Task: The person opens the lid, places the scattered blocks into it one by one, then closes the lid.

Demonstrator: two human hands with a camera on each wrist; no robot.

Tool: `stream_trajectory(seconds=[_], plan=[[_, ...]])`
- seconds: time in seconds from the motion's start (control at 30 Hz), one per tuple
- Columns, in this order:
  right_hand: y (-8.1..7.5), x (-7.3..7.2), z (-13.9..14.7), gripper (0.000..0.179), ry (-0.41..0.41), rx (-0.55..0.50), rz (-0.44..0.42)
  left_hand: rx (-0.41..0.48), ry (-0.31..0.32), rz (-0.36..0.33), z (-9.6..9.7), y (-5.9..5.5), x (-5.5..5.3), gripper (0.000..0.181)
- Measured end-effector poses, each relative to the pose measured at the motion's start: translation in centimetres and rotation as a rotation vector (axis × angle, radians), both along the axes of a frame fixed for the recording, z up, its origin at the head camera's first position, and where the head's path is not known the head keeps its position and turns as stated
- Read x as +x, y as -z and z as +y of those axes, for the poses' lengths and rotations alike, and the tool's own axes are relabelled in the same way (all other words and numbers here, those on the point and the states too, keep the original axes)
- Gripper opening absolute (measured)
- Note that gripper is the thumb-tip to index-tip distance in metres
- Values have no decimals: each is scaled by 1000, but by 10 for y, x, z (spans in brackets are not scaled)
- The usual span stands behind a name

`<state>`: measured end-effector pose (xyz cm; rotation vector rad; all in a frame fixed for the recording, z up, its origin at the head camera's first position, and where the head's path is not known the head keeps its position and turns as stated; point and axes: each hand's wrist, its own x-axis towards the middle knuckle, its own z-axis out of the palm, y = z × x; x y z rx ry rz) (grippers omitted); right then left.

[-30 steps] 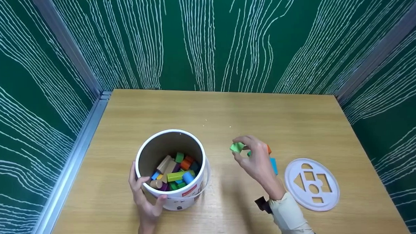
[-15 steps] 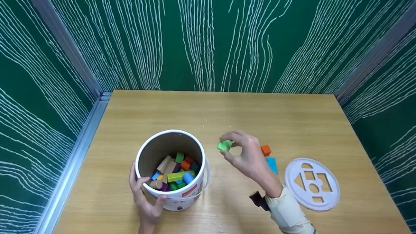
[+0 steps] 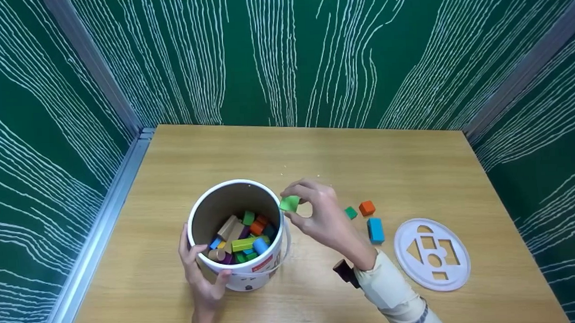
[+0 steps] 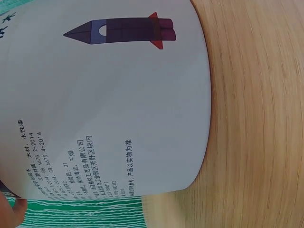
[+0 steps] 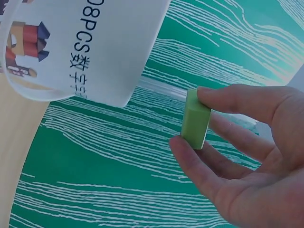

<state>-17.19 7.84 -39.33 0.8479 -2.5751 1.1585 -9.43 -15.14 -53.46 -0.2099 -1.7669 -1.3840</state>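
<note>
A white bucket (image 3: 253, 281) stands on the left part of the table, full of mixed coloured and plain wooden blocks (image 3: 242, 243). My left hand (image 3: 203, 279) holds its near left side, with a finger over the rim and the thumb against the outer wall. In the left wrist view the bucket's printed wall (image 4: 118, 85) takes up most of the frame. Just outside the right rim, my right hand (image 3: 320, 215) pinches a light green block (image 3: 289, 203) between thumb and fingertips. The right wrist view shows that green block (image 5: 195, 119) apart from the bucket.
Right of my right hand lie a small green block (image 3: 350, 213), an orange block (image 3: 367, 208) and a blue block (image 3: 376, 230). Further right is the round white lid (image 3: 407, 224) with shaped cutouts. A thin handle (image 3: 287, 243) hangs on the bucket's right side. Green walls enclose the table.
My right hand has carried the light green block leftward to near the bucket's rim, uncovering the small green, orange and blue blocks. The left hand and bucket have stayed in place.
</note>
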Motion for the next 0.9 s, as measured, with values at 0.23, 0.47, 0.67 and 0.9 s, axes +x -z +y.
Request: stream_trajectory(seconds=[0.23,0.47,0.67,0.9], plan=[[1,1,-9,27,-47,18,-31,4,7,-3,5,-14,4,62],[5,-1,-18,25,-76,29,-49,0,1,-7,5,-13,4,66],[9,-1,-22,25,-116,52,-52,14,13,-15,6,-15,5,67],[12,0,-26,23,-194,65,-72,12,-6,-57,7,-17,7,66]])
